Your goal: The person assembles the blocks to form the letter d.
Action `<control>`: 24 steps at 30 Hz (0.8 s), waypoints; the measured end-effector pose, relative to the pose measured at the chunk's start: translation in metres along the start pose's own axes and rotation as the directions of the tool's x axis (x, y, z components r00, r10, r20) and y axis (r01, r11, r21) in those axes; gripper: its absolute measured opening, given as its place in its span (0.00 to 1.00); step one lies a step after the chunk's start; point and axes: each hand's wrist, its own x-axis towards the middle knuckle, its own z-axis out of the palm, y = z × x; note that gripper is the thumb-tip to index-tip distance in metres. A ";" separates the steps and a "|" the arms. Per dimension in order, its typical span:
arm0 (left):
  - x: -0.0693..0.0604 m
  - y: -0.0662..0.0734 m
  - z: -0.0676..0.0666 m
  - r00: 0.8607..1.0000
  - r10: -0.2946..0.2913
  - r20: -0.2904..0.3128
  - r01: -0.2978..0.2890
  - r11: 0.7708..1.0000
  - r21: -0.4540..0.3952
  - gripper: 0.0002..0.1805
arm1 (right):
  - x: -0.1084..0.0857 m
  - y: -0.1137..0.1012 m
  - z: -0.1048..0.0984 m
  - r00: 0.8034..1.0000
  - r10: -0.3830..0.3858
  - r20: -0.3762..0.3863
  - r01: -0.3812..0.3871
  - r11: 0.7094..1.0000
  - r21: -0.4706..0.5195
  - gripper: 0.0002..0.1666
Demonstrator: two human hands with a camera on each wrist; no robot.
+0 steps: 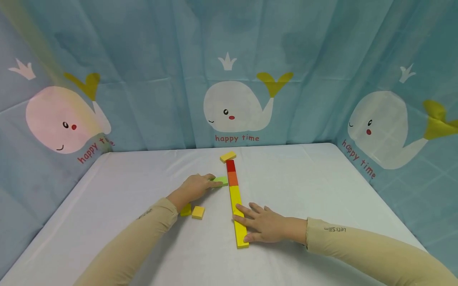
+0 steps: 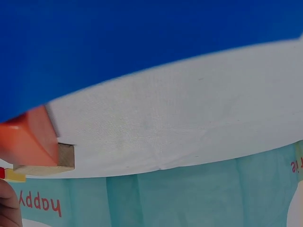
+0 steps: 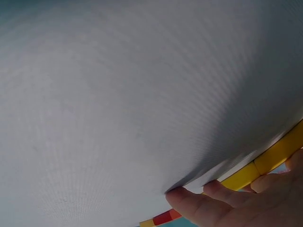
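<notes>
A straight row of flat blocks runs across the white table: a red block [image 1: 231, 166] at the far end, an orange block [image 1: 232, 178], then yellow blocks [image 1: 235, 195]. My left hand [image 1: 193, 186] pinches a light green block [image 1: 222, 181] just left of the orange one. My right hand [image 1: 266, 225] lies with spread fingers on the near yellow part of the row; in the right wrist view its fingers [image 3: 199, 205] touch the row's side. Close to the left wrist camera are a blurred blue surface [image 2: 118, 42] and an orange block [image 2: 31, 137].
Two yellow blocks [image 1: 198, 212] [image 1: 185, 209] lie by my left wrist. Another pale yellow block [image 1: 228, 157] sits askew at the row's far end. A bare wood-coloured face [image 2: 66, 157] shows beside the orange block. Behind the table hangs a blue whale-print curtain [image 1: 150, 111].
</notes>
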 end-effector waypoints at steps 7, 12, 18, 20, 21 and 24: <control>0.000 0.000 -0.002 1.000 0.003 0.007 -0.003 1.000 0.001 0.29 | 0.000 0.000 0.000 1.000 0.002 0.002 -0.002 1.000 -0.012 0.42; 0.000 0.002 -0.003 1.000 0.008 0.018 -0.007 1.000 -0.009 0.30 | 0.000 0.000 0.000 1.000 0.003 0.004 -0.003 1.000 -0.006 0.42; -0.001 0.003 -0.003 1.000 0.018 -0.002 -0.018 1.000 -0.014 0.29 | -0.001 0.002 0.001 1.000 -0.006 -0.003 0.006 1.000 -0.004 0.42; -0.002 0.002 -0.002 1.000 0.019 -0.013 -0.020 1.000 -0.019 0.28 | -0.001 0.002 0.001 1.000 -0.008 -0.004 0.008 1.000 0.003 0.42; -0.002 0.002 -0.002 1.000 0.024 -0.019 -0.024 1.000 -0.020 0.28 | -0.001 0.002 0.001 1.000 -0.008 -0.003 0.008 1.000 0.010 0.42; -0.003 0.001 -0.001 0.999 0.037 -0.035 -0.038 0.999 -0.023 0.26 | -0.001 0.001 0.001 1.000 -0.007 -0.001 0.007 1.000 0.014 0.42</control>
